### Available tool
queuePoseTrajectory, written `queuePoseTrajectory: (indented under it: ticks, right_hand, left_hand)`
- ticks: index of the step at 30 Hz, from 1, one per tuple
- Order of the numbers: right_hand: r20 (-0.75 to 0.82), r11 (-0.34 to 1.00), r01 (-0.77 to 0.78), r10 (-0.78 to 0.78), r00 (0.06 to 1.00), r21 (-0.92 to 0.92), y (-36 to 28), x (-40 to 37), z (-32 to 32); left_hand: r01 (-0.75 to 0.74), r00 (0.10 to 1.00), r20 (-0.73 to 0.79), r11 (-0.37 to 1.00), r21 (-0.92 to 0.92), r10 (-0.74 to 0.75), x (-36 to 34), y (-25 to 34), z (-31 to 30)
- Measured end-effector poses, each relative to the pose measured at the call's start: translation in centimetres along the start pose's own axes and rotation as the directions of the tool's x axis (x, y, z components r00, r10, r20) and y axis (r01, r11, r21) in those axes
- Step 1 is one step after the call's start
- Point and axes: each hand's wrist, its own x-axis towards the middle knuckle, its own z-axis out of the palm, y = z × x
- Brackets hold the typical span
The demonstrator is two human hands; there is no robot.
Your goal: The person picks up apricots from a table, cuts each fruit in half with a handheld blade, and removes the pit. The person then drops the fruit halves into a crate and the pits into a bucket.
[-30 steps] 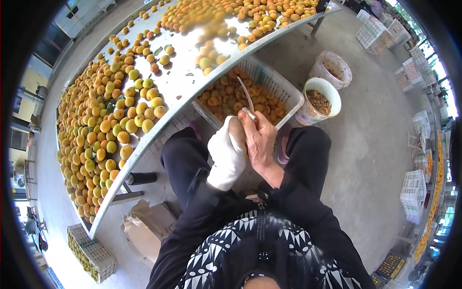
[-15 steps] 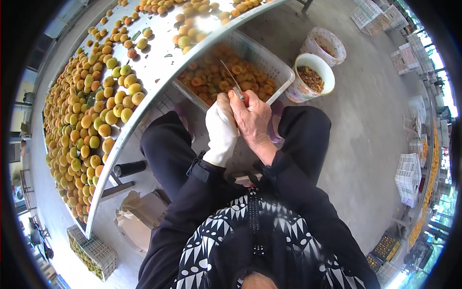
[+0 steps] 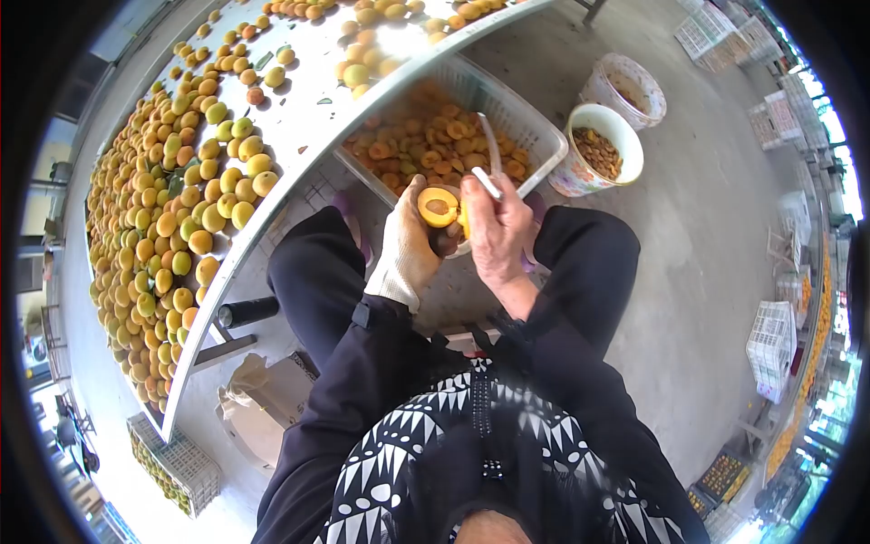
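Note:
My left hand point(image 3: 405, 249), in a white knit glove, grips an apricot half point(image 3: 439, 208) whose cut yellow face points up, with the brown pit in its middle. My right hand point(image 3: 498, 231) is bare and closed around a knife point(image 3: 492, 150), its thin curved blade pointing up and away. Another orange piece shows between the two hands, partly hidden by the right fingers. Just beyond both hands lies a white plastic crate point(image 3: 541, 172) filled with apricot halves point(image 3: 444, 136).
A metal-edged table point(image 3: 304, 145) on the left carries many whole apricots point(image 3: 154, 236). On the floor at the right stand a bucket point(image 3: 566, 172) holding pits point(image 3: 596, 152) and a second bucket point(image 3: 648, 100). Another crate point(image 3: 195, 471) is at lower left.
The hands, close together before, have moved slightly apart. The apricot now shows opened, its pit exposed in the left hand. The knife blade has swung from pointing up-left to nearly straight away.

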Motion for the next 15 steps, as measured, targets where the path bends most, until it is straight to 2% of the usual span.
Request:
queuePoseTrajectory:
  ticks: [1, 2, 3, 4, 5, 7, 9, 10, 11, 12, 13, 14, 15]
  right_hand:
    - [-0.004, 0.996, 0.075, -0.075, 0.997, -0.039, -0.3, 0.3, -0.3]
    - [-0.019, 0.995, 0.100, -0.100, 0.995, 0.001, -0.6, 1.0, -0.4]
    - [-0.014, 0.996, 0.045, -0.044, 0.999, 0.076, -1.0, 1.4, -0.6]
    - [-0.029, 0.993, 0.110, -0.108, 0.994, 0.051, -1.5, 2.2, -0.8]
    - [-0.040, 0.984, 0.175, -0.174, 0.984, 0.027, -2.1, 3.1, -1.0]
    - [0.069, 0.911, 0.332, -0.326, 0.943, -0.245, -3.1, 6.1, -2.1]
    - [0.074, 0.881, 0.382, -0.377, 0.923, -0.278, -0.7, 9.8, -2.8]
    - [0.028, 0.905, 0.316, -0.321, 0.947, -0.284, 0.8, 10.9, -3.7]
    - [-0.020, 0.993, 0.039, -0.042, 0.999, -0.110, 1.2, 11.4, -4.2]
    - [-0.053, 0.995, -0.095, 0.096, 0.994, 0.032, 1.6, 11.5, -4.8]
    - [-0.069, 0.958, -0.227, 0.242, 0.968, 0.173, 1.6, 11.1, -5.3]
    - [-0.082, 0.886, -0.300, 0.349, 0.933, 0.354, 0.4, 10.3, -4.9]
    - [-0.024, 0.836, -0.351, 0.398, 0.917, 0.422, -0.9, 9.4, -4.8]
  left_hand:
    - [-0.057, 0.997, 0.056, 0.998, -0.015, 0.058, -1.2, 0.7, 1.4]
    - [-0.071, 0.997, 0.031, 0.997, -0.027, 0.072, -2.0, 1.5, 2.1]
    - [-0.086, 0.996, 0.009, 0.996, -0.039, 0.086, -2.4, 2.2, 2.4]
    - [-0.115, 0.989, 0.087, 0.992, -0.052, 0.119, -1.9, 2.6, 1.5]
    - [-0.131, 0.987, 0.088, 0.990, -0.053, 0.136, -2.3, 3.2, 2.1]
    - [-0.180, 0.951, 0.237, 0.979, -0.098, 0.199, -3.6, 4.0, 3.3]
    - [-0.156, 0.940, 0.283, 0.977, -0.144, 0.192, -3.9, 4.6, 4.0]
    - [-0.185, 0.938, 0.274, 0.975, -0.123, 0.213, -4.0, 4.7, 4.4]
    - [-0.218, 0.934, 0.266, 0.970, -0.104, 0.238, -4.1, 4.9, 5.0]
    - [-0.231, 0.942, 0.227, 0.968, -0.098, 0.247, -4.3, 4.8, 5.8]
    - [-0.232, 0.941, 0.228, 0.968, -0.100, 0.249, -4.6, 4.7, 6.0]
    - [-0.278, 0.945, 0.181, 0.961, 0.005, 0.272, -4.8, 4.4, 6.2]
    - [-0.314, 0.945, 0.136, 0.943, 0.112, 0.298, -4.9, 4.1, 6.4]
